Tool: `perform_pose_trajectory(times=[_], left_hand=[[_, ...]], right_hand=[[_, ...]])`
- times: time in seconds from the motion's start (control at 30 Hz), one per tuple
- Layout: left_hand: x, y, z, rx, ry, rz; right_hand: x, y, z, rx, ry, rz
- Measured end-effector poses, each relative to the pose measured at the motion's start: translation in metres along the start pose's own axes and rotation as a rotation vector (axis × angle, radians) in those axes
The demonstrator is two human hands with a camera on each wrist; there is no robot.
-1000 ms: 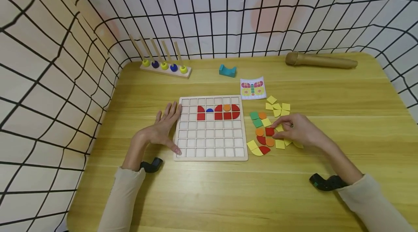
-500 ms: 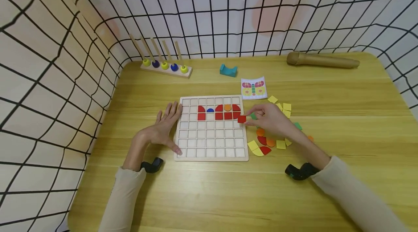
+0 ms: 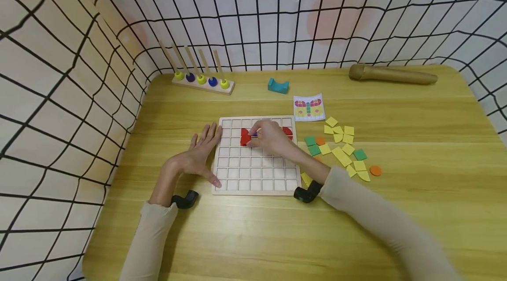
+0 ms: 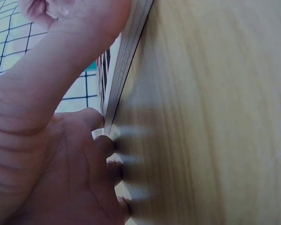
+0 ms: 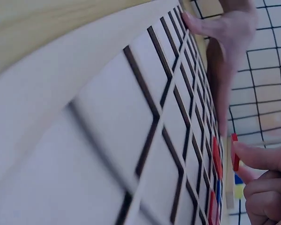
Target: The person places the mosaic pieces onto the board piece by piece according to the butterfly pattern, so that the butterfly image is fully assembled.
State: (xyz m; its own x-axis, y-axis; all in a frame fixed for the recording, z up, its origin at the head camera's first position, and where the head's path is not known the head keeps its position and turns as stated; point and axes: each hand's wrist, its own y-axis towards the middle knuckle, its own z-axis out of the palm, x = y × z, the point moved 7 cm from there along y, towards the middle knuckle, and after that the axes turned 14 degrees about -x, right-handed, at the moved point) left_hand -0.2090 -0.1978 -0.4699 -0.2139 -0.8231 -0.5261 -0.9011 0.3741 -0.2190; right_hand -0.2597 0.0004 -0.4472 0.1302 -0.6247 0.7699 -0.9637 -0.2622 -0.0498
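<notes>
My left hand [image 3: 198,158] lies spread at the left side of the white grid board [image 3: 256,174], thumb and fingertips at its edge. The left wrist view shows the palm [image 4: 65,168] with fingertips down beside the board's rim. Over the upper rows, my right hand [image 3: 273,139] pinches a red square tile [image 5: 235,152] between thumb and index finger. The tile is held just above the red pieces [image 5: 216,154] on the board's left part. A blue half-circle [image 3: 255,134] shows between my fingers, and a red rounded piece [image 3: 287,131] farther right. My hand hides the pieces between.
Right of the board lie loose yellow tiles [image 3: 341,156], green squares [image 3: 360,154] and orange discs [image 3: 375,170]. A butterfly pattern card [image 3: 309,107] touches the board's upper right. Behind stand a peg abacus [image 3: 203,84], a teal block [image 3: 278,86] and a wooden stick [image 3: 392,74].
My right hand has picked the red square tile from the loose pieces and carried it left over the board to the red pieces. The left hand has stayed in place.
</notes>
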Motion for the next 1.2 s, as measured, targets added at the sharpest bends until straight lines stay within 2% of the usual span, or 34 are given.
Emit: perform_pose_trajectory(times=[0.13, 0.27, 0.5, 0.67, 0.8, 0.93, 1.2], left_hand=[[-0.001, 0.000, 0.000, 0.006, 0.011, -0.008], [-0.002, 0.001, 0.000, 0.006, 0.017, -0.005], [0.000, 0.002, 0.001, 0.009, 0.029, -0.002], [0.000, 0.002, 0.001, 0.007, 0.026, -0.003], [0.001, 0.001, 0.001, 0.007, 0.027, -0.007], [0.000, 0.000, 0.001, 0.008, 0.025, -0.005], [0.001, 0.001, 0.001, 0.008, 0.013, -0.004]], right_hand=[[0.008, 0.005, 0.016, 0.014, -0.002, -0.015], [0.016, 0.008, 0.023, 0.000, -0.037, -0.059], [0.022, 0.010, 0.029, 0.003, -0.093, -0.070], [0.024, 0.012, 0.028, -0.034, -0.117, -0.091], [0.021, 0.014, 0.026, -0.061, -0.102, -0.076], [0.016, 0.016, 0.026, -0.054, -0.053, -0.049], [0.008, 0.017, 0.027, 0.017, 0.065, 0.029]])
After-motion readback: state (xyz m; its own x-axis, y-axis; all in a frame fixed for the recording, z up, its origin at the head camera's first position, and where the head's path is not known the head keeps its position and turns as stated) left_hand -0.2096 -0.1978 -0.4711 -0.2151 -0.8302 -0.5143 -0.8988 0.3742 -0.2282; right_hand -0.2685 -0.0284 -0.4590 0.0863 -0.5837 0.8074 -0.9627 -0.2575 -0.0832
